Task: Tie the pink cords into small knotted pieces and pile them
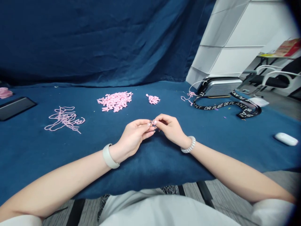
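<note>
Over the front of the cloth-covered table, my left hand [135,135] and my right hand [170,128] meet fingertip to fingertip. Both are closed in a pinch around a small pink piece [152,123], mostly hidden by the fingers; its exact shape cannot be made out. Beyond my hands lie a large heap of short, knotted-looking pink yarn pieces [115,101] and, to its right, a smaller heap of similar pieces [154,99]. A loose tangle of long pink yarn strands [64,119] rests to the left.
A dark tablet-like device [16,108] and a pink bundle [5,93] sit at the far left. On the right are a silver ridged case [223,87], a black lettered lanyard [211,107], pink yarn scraps [191,94] and a white earbud case [286,139]. Blue cloth [94,40] hangs behind.
</note>
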{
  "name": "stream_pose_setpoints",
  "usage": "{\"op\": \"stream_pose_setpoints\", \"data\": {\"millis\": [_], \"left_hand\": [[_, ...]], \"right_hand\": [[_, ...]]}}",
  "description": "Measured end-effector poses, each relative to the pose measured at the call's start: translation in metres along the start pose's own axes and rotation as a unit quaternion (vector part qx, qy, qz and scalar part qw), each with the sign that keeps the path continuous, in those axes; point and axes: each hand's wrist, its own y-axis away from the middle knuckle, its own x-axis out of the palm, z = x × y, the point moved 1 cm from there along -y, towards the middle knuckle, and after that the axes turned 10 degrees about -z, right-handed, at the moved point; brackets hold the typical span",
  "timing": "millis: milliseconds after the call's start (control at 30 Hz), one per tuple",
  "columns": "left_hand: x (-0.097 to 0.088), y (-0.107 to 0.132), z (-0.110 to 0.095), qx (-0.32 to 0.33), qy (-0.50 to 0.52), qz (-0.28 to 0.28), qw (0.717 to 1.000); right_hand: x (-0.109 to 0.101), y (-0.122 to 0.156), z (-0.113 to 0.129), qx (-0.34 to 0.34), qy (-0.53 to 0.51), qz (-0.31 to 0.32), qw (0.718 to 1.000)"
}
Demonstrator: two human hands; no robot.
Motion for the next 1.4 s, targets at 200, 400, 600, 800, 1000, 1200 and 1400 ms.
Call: {"op": "stream_pose_setpoints", "data": {"millis": [200, 400, 600, 800, 1000, 1200, 1400], "left_hand": [[-0.003, -0.001, -0.001, 0.05, -0.059, 0.019, 0.997], [-0.003, 0.0, -0.006, 0.072, -0.113, 0.027, 0.991], [-0.005, 0.0, -0.011, 0.101, -0.173, 0.037, 0.979], [-0.005, -0.002, -0.014, 0.087, -0.193, 0.033, 0.977], [-0.006, -0.004, -0.014, 0.11, -0.236, 0.016, 0.965], [-0.01, -0.006, -0.013, 0.164, -0.282, -0.001, 0.945], [-0.013, -0.01, -0.014, 0.17, -0.283, -0.004, 0.944]], "right_hand": [[0.0, 0.0, -0.003, 0.074, -0.091, 0.011, 0.993], [0.0, 0.002, 0.004, 0.043, -0.097, 0.023, 0.994], [-0.001, 0.003, 0.003, 0.014, -0.082, 0.008, 0.997], [-0.002, 0.003, 0.004, 0.004, -0.063, 0.004, 0.998], [0.0, 0.005, 0.004, -0.013, -0.038, 0.001, 0.999], [-0.001, 0.007, 0.006, -0.008, 0.029, -0.004, 1.0], [-0.002, 0.006, 0.008, 0.034, 0.064, 0.015, 0.997]]}}
